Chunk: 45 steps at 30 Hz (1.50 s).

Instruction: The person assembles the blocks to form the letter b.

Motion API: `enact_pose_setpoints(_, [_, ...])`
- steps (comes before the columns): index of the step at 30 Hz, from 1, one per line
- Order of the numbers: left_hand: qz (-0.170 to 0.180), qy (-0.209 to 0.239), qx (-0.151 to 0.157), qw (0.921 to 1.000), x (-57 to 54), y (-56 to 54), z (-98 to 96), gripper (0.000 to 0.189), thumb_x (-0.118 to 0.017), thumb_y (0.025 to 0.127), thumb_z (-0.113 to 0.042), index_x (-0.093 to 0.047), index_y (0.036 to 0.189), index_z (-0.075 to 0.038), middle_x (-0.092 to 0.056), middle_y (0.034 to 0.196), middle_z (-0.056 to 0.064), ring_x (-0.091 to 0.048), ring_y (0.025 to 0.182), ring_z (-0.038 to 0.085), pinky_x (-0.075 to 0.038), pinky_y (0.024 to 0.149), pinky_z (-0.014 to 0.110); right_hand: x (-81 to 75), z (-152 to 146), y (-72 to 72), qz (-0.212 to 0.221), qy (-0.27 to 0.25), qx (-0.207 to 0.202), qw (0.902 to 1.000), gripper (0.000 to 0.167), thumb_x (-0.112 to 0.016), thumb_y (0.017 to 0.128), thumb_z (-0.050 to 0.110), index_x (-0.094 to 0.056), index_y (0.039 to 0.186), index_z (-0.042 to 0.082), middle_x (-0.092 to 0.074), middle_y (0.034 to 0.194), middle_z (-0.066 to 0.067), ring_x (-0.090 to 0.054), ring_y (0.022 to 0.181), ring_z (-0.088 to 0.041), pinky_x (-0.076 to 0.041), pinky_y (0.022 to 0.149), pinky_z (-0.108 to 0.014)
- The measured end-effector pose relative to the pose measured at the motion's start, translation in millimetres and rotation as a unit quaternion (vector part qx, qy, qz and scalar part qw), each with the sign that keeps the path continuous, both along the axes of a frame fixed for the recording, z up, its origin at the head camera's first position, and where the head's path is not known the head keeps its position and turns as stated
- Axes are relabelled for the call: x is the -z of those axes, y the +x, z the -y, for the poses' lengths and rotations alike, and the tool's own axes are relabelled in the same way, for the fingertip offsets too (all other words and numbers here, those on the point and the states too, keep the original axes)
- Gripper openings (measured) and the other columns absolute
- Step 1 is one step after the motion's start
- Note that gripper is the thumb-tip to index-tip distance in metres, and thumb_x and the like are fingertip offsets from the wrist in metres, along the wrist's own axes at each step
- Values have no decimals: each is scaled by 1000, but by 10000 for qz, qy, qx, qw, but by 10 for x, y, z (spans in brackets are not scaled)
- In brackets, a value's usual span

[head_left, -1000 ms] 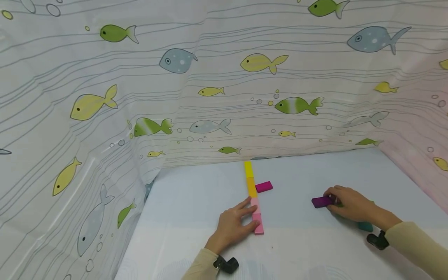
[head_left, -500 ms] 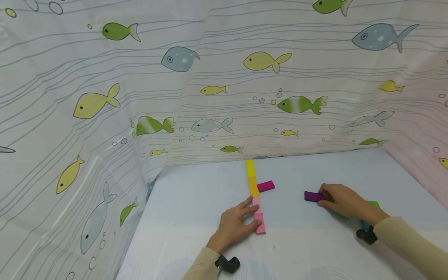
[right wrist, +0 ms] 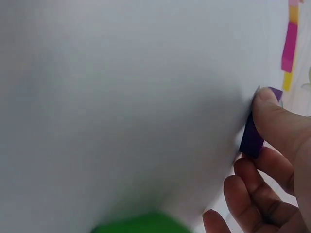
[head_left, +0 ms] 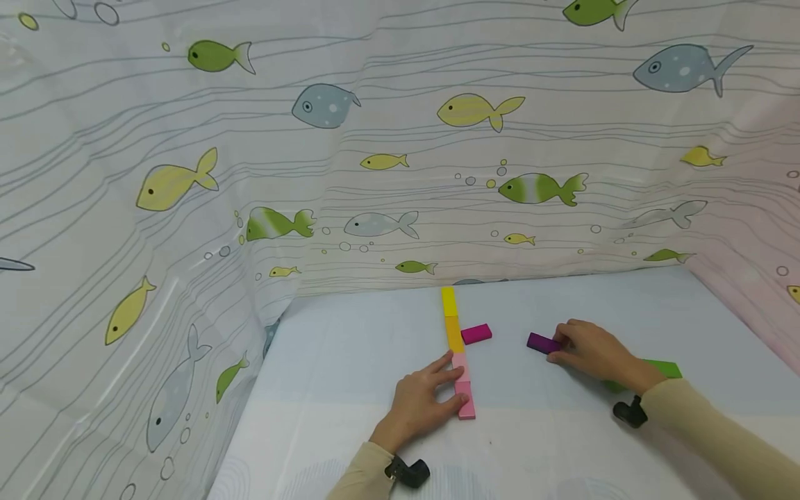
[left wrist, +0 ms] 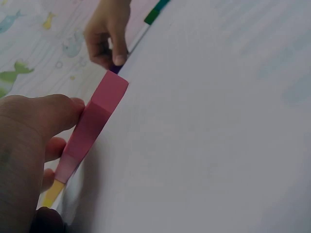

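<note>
A row of small rectangular blocks runs away from the person: a deeper pink block [head_left: 466, 410], a light pink block [head_left: 460, 362], an orange block [head_left: 454, 335] and a yellow block [head_left: 448, 301]. The left hand [head_left: 420, 403] rests against the left side of the two pink blocks, thumb and fingertips spread along them. Beside the orange block, a magenta block [head_left: 477, 334] points out to the right. Further right, the right hand [head_left: 594, 351] pinches one end of a dark purple block [head_left: 541, 343] between thumb and fingers; its thumb [right wrist: 267, 104] shows on it in the right wrist view.
Partly behind the right wrist lies a green block [head_left: 664, 368]. A green and a teal piece [left wrist: 159, 6] show at the top of the left wrist view. A fish-printed curtain [head_left: 387, 194] stands behind and along both sides of the white table [head_left: 350, 347].
The right hand has carried the purple block leftward, closer to the row, turning it slightly. The left hand stays at the pink blocks; the head view has shifted a little.
</note>
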<state>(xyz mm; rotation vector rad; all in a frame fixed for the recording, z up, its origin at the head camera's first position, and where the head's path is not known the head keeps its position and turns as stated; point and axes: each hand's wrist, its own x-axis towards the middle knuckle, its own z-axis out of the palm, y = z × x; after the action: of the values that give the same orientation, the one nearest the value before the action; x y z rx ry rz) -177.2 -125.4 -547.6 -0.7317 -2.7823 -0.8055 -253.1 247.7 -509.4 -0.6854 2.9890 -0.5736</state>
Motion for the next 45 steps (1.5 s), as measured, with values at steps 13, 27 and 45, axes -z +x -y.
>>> enact_pose_setpoints(13, [-35,5,42,10000,18,18,-8,49,-72,96,-48,-71,140,-28,-59,156,-3,-76,113,24,-48,70,15,59,168,-132,-1,-196,-118,9997,31,-86,88,33,-76,106,10,-70,91,5,-57,78,-10,-52,74,-33])
enact_pose_setpoints(27, [-133,4,36,9999,19,25,-17,48,-73,96,-46,-72,139,-27,-60,155,-2,-72,125,25,-55,76,21,66,287,-208,179,-153,-36,9997,39,-88,87,34,-76,115,9,-69,93,4,-60,82,-11,-53,75,-33])
enact_pose_setpoints(45, [-94,82,36,9999,0,18,1,49,-73,96,-46,-71,140,-26,-60,156,-2,-77,113,23,-49,70,15,29,422,-289,221,-220,-59,9995,43,-90,84,35,-77,115,9,-69,91,3,-61,82,-14,-52,75,-34])
